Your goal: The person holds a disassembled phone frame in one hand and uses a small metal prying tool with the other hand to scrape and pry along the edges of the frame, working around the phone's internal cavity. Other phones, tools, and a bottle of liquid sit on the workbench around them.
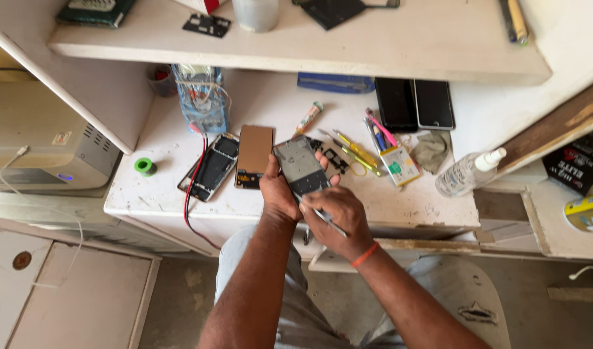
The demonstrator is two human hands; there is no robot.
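Both of my grips are busy over the front edge of the surface [387, 207]: my left hand [278, 190] is wrapped around the lower end of an opened phone frame [301, 167], fingers curled behind it, holding it tilted toward me, and my right hand [340, 216] is closed on a thin metal tool [327, 221], probably tweezers or a small driver, whose tip sits at the frame's lower edge.

Far left on the surface sits a green roll of solder wire [144, 166]. Next comes another opened phone [212, 168] lying flat with a red wire [191, 194] trailing over the edge, and just beside it a brown back panel [254, 155]. Then the frame in my hands. To the right lie small black parts [335, 158], a bunch of pens and picks [367, 145], a grey cloth [431, 150] and a clear spray bottle [465, 173]; two dark phones [414, 103] lie further back.

As I judge it, the phone is already stripped open with parts laid out, so I'm mid-work on the inside; closing it up is not yet done.
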